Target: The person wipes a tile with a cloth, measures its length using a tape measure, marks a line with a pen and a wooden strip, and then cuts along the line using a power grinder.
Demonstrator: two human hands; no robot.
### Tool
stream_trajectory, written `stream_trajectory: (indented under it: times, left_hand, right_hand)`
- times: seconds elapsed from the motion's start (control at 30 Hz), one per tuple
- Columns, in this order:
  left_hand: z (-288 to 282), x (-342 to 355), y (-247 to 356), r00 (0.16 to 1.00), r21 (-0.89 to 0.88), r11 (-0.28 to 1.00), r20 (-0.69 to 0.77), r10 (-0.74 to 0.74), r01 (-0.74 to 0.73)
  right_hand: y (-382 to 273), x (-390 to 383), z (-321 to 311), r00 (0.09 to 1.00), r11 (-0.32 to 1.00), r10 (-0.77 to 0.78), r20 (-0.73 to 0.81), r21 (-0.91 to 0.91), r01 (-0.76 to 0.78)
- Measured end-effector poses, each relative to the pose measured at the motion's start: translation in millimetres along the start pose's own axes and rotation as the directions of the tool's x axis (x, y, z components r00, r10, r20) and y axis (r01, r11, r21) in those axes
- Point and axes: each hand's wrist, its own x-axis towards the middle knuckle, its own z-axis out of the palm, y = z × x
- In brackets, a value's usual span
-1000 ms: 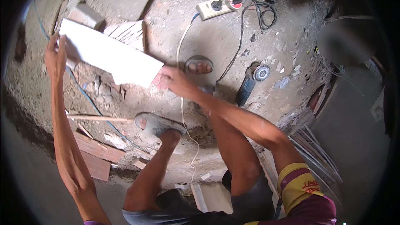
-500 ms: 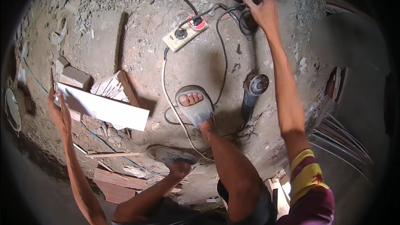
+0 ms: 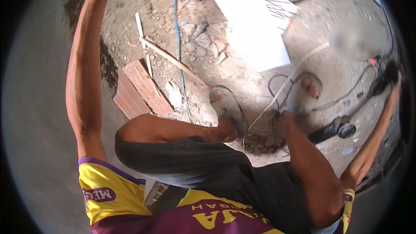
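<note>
The left arm point(image 3: 82, 82) rises toward 11 o'clock, its hand out of view, so its grip cannot be told. A white tile point(image 3: 253, 26) lies at 1 o'clock, a grinder point(image 3: 331, 131) at 3 o'clock. The right hand point(image 3: 392, 97), far at 3 o'clock, reaches a dark tool point(image 3: 383, 76); its grip is too blurred to tell.

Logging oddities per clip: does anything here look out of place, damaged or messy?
Yes. A cord loops around the sandalled feet beside an angle grinder lying on rubble-strewn ground, a possible snag. A broken red brick and loose wood strips litter the dirt near a white tile.
</note>
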Motion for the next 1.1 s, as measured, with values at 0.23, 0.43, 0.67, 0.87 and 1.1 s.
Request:
stream_trajectory:
  times: [0.23, 0.43, 0.67, 0.87, 1.1]
  left_hand:
    - [-87, -92, -61, 0.965, -0.017, 0.981, -0.182, -0.191, 0.191]
    - [-74, -169, -64, 0.973, -0.363, 0.929, -0.176, -0.151, 0.078]
    - [12, -226, 26, 0.963, -0.666, 0.696, 0.204, -0.177, 0.269]
    - [39, -238, 15, 0.744, -0.679, 0.323, 0.649, -0.156, 0.66]
    - [68, -291, -37, 0.742, -0.765, 0.01, 0.621, -0.252, 0.644]
  right_hand:
    - [-219, -100, 5, 0.981, 0.979, -0.192, -0.01, 0.062, 0.192]
    - [-402, -161, 93, 0.778, 0.827, -0.561, 0.282, 0.219, 0.517]
    - [-550, -233, 231, 0.076, 0.521, -0.783, 0.618, 0.584, 0.622]
    - [-522, -207, 151, 0.261, 0.523, -0.828, 0.496, 0.518, 0.677]
    - [-519, -203, 162, 0.266, 0.471, -0.875, 0.405, 0.584, 0.661]
